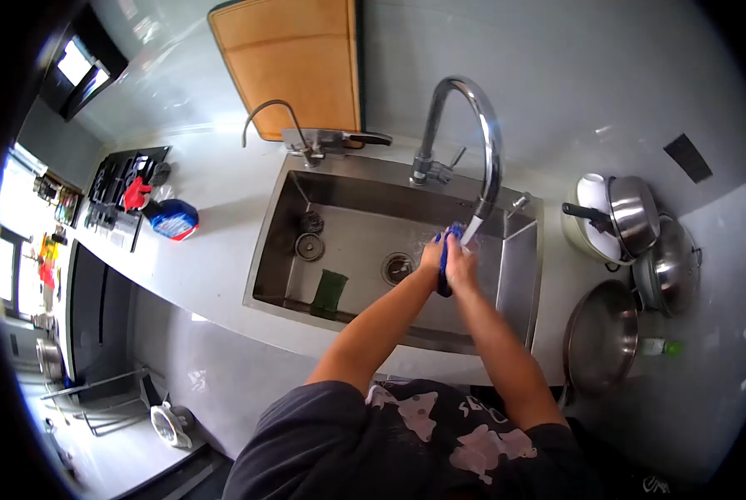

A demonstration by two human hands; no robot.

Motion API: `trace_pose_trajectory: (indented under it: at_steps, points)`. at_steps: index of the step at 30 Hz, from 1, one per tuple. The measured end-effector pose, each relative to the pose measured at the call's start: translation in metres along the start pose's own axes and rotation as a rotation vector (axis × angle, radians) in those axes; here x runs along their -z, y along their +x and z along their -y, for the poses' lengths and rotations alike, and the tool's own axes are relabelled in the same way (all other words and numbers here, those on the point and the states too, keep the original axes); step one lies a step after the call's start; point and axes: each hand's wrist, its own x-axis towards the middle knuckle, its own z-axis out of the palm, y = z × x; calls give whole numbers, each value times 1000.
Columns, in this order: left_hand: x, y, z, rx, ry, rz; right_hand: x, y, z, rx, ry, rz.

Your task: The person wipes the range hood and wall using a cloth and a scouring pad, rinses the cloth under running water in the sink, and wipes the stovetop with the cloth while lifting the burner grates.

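Observation:
Both hands are together over the right part of the steel sink (356, 229), under the running stream from the curved faucet (491, 142). My left hand (431, 254) is closed on a dark blue cloth (445, 271), which hangs below the fingers. My right hand (460, 260) presses against the same cloth from the other side, its fingers wrapped round it. Water falls onto the cloth and the right hand. The sink drain (399, 267) is just left of the hands. Flat against the front wall of the sink lies a green scouring pad (329, 294).
A blue spray bottle (173, 219) stands left of the sink, near the stove (123, 187). Behind are a wooden board (294, 62), a knife (365, 138) and a small tap (309, 150). Stacked pots (631, 217) and a pan (602, 337) are at the right.

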Motion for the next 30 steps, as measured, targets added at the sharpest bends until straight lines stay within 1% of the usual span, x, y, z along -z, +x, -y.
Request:
trace_pose_trajectory:
  at_steps: [1, 2, 3, 5, 6, 7, 9, 10, 11, 13, 14, 15, 17, 18, 19, 20, 21, 22, 23, 24, 25, 27, 28, 30]
  points:
    - [-10, -17, -4, 34, -124, -26, -3, 21, -35, -43, -97, -93]
    - [-17, -27, -10, 93, -137, -45, 5, 26, -28, -65, -162, -76]
    - [-24, -37, -17, 152, -151, -66, 14, 28, -4, -252, -193, 78]
    - [-19, -24, -18, 172, -68, -96, 5, 7, -5, -199, -123, -41]
    - [-14, -15, -20, 168, 4, -106, 3, -7, -7, -88, 111, 53]
    - [-13, -10, -26, 181, 87, -109, 2, -22, 1, -30, 72, 71]
    - [-16, -8, -35, 222, 214, -104, -13, -32, -2, 167, 58, -120]
    - [19, 55, 25, 197, -108, 76, -13, -25, -15, 63, 59, -98]
    - [28, 73, 50, -8, -233, 208, -2, -12, -3, 82, 169, -119]
    - [-32, -41, -25, 187, 23, -83, 8, 26, -54, -222, 10, -95]
    - [-18, -14, 2, 132, -8, -59, 2, 22, -43, -314, 65, -187]
    - [-7, 6, 15, 91, -69, 13, -3, 18, -49, -140, -59, -216]
    - [16, 39, 25, 101, -293, 209, -8, -5, -38, 28, 110, -90]
    - [8, 17, -6, 219, -58, 24, -13, -22, -16, 9, 169, -96]
    - [19, 30, -3, 340, -201, 120, -5, -34, 14, 51, 128, 3]
    - [20, 30, 5, 189, -140, 103, -11, -32, 5, 61, 162, -62]
    - [17, 26, 8, 149, -64, 73, -17, -23, -8, 73, 197, -130]
    - [12, 17, 6, 112, 14, 41, -13, -11, -16, 7, 126, -152]
    - [7, 6, 7, 193, 103, -9, -4, 1, -25, -63, 55, -174]
    - [-15, -34, -28, 218, 285, -20, -2, 20, -53, -195, 61, -66]
    - [-11, -37, -30, 132, 463, -97, -1, 14, -44, -109, -108, -180]
    - [37, 1, -1, -8, 448, 212, 13, 15, -48, -54, -43, -57]
    - [39, -8, -7, 0, 459, 222, 21, 8, -31, -63, -39, -70]
    - [35, -29, -22, -491, 1269, 33, 37, -4, -1, -229, 169, 58]
